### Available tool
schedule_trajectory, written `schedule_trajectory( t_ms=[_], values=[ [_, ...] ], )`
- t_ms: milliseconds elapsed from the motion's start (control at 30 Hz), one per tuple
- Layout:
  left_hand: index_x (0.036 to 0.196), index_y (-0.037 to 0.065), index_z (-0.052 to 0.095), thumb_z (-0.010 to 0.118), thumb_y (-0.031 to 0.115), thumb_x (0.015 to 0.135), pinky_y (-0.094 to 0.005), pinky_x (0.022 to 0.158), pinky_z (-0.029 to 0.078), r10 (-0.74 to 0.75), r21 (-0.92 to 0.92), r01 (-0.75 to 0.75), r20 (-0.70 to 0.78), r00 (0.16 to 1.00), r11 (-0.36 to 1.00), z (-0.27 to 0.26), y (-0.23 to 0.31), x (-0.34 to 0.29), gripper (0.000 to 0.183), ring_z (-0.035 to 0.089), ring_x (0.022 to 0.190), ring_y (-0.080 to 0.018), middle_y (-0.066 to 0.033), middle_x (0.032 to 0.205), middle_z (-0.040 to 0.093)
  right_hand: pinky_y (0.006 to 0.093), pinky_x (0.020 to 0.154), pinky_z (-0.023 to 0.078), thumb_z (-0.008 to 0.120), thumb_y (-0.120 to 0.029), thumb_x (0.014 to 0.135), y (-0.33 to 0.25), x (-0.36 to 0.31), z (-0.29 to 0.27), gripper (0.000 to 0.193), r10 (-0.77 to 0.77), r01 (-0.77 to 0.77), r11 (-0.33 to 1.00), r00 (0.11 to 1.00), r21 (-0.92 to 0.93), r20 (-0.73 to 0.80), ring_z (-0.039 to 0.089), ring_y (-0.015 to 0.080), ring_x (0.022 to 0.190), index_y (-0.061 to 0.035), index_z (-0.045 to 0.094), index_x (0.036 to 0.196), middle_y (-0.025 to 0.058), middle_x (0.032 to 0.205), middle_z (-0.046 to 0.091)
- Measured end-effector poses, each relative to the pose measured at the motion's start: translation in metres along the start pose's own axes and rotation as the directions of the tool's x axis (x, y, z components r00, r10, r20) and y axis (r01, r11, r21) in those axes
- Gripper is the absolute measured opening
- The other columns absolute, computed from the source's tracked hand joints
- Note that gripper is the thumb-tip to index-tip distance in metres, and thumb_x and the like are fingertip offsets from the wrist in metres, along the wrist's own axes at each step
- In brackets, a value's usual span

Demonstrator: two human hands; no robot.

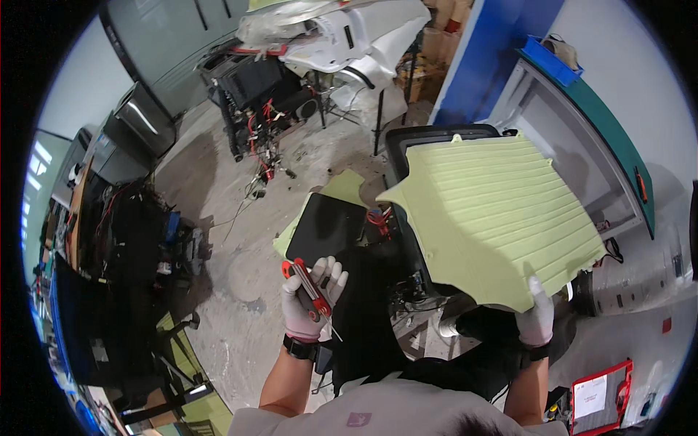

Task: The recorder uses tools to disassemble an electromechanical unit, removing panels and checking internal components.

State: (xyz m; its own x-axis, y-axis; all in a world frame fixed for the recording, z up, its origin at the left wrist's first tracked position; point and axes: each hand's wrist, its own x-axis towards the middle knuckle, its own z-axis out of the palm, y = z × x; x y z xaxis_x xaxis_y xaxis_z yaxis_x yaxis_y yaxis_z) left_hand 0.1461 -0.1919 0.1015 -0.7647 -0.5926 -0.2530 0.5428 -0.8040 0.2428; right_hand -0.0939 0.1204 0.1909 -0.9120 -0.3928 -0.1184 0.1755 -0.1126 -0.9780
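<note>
My left hand (315, 298), in a white glove, holds a red and dark folding hex key set (308, 288), with one thin metal key sticking out toward my lap. The other fingers curl loosely behind it. My right hand (536, 317), also gloved, grips the near right edge of a large yellow-green ribbed panel (494, 218); its thumb is hidden. This panel rests tilted over a black frame (396, 156) at my right. Left of the panel, a flat black pad (325, 227) lies on another yellow-green piece (345, 187), close beyond my left hand.
Red-handled pliers or a similar tool (379, 221) lie beside the black pad. Wires and dark machine parts (258, 109) stand on the far floor by a white-covered table (342, 36). A green-topped grey cabinet (574, 138) stands right. A red-edged case (602, 396) lies near right.
</note>
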Motion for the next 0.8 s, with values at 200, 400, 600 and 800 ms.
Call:
schedule_trajectory(
  t_ms=[200, 400, 600, 800],
  values=[
    [0.111, -0.007, 0.057, 0.067, 0.026, 0.074, -0.0487, 0.11, 0.032, 0.177, -0.011, -0.179, -0.097, 0.979, 0.984, -0.029, 0.043, -0.037, 0.05, 0.049, 0.121, -0.0329, -0.0175, 0.125, 0.055, 0.0316, 0.094, 0.042, 0.048, -0.02, 0.095, -0.026, -0.009, 0.076, 0.039, -0.131, 0.123, 0.989, 0.984, 0.077, 0.12, 0.055, 0.0207, 0.108, 0.0059, 0.051, 0.124, 0.0116, 0.117, 0.058],
    [0.099, 0.0, 0.056, 0.066, 0.016, 0.078, -0.026, 0.062, 0.045, 0.16, -0.224, -0.151, 0.023, 0.987, 0.963, -0.035, 0.049, -0.072, 0.028, 0.045, 0.069, -0.0122, -0.0053, 0.088, 0.054, 0.0307, 0.081, 0.046, 0.054, -0.023, 0.092, -0.01, 0.005, 0.2, 0.027, -0.005, 0.09, 0.989, 0.809, -0.117, 0.587, 0.057, 0.0143, 0.092, -0.0015, 0.06, 0.107, 0.0041, 0.099, 0.061],
    [0.093, 0.005, 0.055, 0.067, 0.019, 0.079, -0.0278, 0.063, 0.048, 0.244, -0.234, -0.272, -0.143, 0.959, 0.933, -0.069, 0.044, -0.116, 0.023, 0.051, 0.07, -0.0162, -0.0049, 0.087, 0.055, 0.0316, 0.066, 0.048, 0.058, -0.022, 0.088, 0.147, 0.042, 0.321, 0.024, 0.332, -0.434, 0.901, 0.701, 0.008, 0.631, 0.06, 0.0133, 0.077, -0.0024, 0.064, 0.101, 0.0043, 0.089, 0.065],
    [0.094, 0.01, 0.058, 0.066, 0.018, 0.078, -0.028, 0.062, 0.047, 0.245, -0.205, -0.298, -0.251, 0.937, 0.932, -0.1, 0.048, -0.143, 0.019, 0.052, 0.07, -0.0168, -0.0045, 0.087, 0.055, 0.0334, 0.061, 0.049, 0.06, -0.019, 0.084, 0.289, 0.068, 0.341, 0.023, 0.5, -0.444, 0.863, 0.677, -0.242, 0.541, 0.063, 0.0197, 0.072, 0.0001, 0.065, 0.096, 0.0077, 0.088, 0.066]
  ],
)
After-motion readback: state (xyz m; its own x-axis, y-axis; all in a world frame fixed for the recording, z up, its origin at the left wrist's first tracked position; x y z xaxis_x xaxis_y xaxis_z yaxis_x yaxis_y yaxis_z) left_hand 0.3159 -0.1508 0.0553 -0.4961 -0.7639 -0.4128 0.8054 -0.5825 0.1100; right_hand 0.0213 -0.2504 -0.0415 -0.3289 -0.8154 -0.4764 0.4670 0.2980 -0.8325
